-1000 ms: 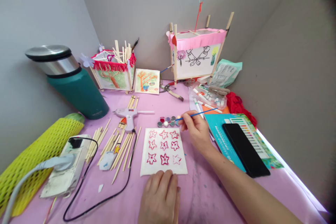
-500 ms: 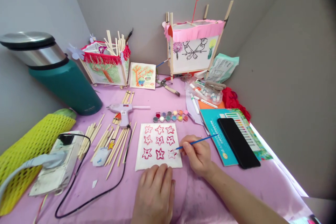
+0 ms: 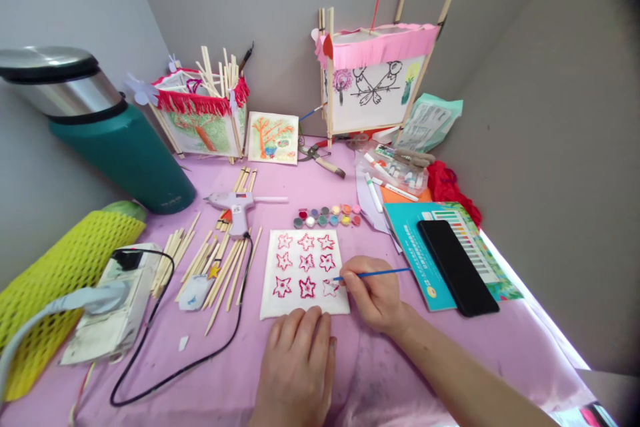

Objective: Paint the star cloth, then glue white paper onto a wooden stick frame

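A white square panel [image 3: 293, 305] lies flat on the table, bearing rows of red star outlines. The star at its lower right is paler than the others. My right hand [image 3: 373, 293] pinches a thin blue paintbrush [image 3: 383, 273], its tip at that pale star. Flat across the panel's near edge rests my left hand [image 3: 300, 363], fingers stretched out and holding nothing. Small paint pots [image 3: 323, 220] in several colours stand in two rows just beyond the panel.
Left of the panel lie a glue gun [image 3: 239, 210] with a black cord, wooden sticks [image 3: 227, 277] and a power strip [image 3: 113, 310]. A teal bottle [image 3: 120, 153] stands behind them. On the right, a black phone [image 3: 457, 267] sits on a blue book [image 3: 415, 247]. Two stick-framed lanterns [image 3: 377, 97] stand at the back.
The brush has swung to a flatter angle, its tip still around the lower-right star. My left hand stays at the panel's near edge. The whole view has shifted slightly.
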The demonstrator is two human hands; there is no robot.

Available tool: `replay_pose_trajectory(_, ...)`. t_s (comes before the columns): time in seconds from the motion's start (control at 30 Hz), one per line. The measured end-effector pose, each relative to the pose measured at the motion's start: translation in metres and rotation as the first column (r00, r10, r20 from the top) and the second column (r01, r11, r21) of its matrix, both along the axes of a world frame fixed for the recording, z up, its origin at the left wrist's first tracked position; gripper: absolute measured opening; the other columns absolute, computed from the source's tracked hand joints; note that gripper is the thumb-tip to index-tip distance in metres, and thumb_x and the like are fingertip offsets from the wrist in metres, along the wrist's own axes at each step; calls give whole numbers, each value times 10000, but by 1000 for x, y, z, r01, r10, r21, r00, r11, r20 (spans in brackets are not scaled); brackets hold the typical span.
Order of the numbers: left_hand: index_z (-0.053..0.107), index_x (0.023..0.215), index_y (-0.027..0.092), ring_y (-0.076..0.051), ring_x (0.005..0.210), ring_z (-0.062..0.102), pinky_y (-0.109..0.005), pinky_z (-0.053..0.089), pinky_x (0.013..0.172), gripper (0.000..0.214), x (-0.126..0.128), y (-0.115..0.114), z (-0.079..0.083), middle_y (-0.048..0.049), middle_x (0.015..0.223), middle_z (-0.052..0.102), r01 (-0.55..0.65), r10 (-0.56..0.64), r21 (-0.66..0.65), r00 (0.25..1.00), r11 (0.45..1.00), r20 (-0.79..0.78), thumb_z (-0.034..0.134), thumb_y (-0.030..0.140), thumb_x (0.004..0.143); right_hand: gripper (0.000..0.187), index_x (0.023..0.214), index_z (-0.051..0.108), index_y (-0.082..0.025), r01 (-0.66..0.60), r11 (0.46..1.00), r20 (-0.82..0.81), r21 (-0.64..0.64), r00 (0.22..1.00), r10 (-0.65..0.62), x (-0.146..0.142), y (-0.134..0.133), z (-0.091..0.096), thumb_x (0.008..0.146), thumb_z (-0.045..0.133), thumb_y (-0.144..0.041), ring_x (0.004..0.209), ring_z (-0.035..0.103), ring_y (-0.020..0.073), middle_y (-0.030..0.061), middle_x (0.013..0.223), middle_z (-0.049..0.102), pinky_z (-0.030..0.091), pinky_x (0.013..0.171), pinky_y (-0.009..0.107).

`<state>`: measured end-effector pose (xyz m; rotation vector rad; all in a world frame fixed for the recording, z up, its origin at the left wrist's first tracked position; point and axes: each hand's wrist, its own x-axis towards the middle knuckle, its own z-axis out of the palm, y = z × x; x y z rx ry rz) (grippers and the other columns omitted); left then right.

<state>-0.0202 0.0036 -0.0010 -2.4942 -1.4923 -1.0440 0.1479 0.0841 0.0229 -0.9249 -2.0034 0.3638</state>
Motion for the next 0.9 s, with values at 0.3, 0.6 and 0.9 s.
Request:
replay_pose_trajectory(0.3, 642, 1002, 119, -264, 909, 528, -416, 402, 798, 217, 0, 0, 2, -90, 998, 672, 5, -5, -3, 1000, 1000, -3, 544, 158, 813, 120, 805, 529, -175, -10, 1000, 30, 5, 999, 10, -1, 0, -4, 873, 432, -161, 601, 519, 137, 31, 659, 578, 390, 574, 272)
replay_pose_trajectory(0.6, 640, 1010, 142, -251, 918, 534, -405, 409, 810, 217, 0, 0, 2, -77, 1004, 670, -5, 5, -4, 1000, 1000, -9, 534, 166, 822, 117, 797, 533, -172, -18, 1000, 30, 15, 999, 18, -2, -1, -2, 866, 439, -155, 593, 520, 134, 25, 649, 573, 391, 576, 267)
replay_pose_trajectory(0.9, 638, 1000, 130, -252, 919, 530, -409, 410, 810, 208, 0, -1, 4, -80, 1004, 669, -3, 3, -8, 1000, 1000, 1, 536, 156, 821, 129, 780, 534, -170, -3, 1000, 44, 18, 999, 2, -3, -1, -1, 867, 440, -162, 587, 522, 137, 30, 645, 577, 390, 573, 269)
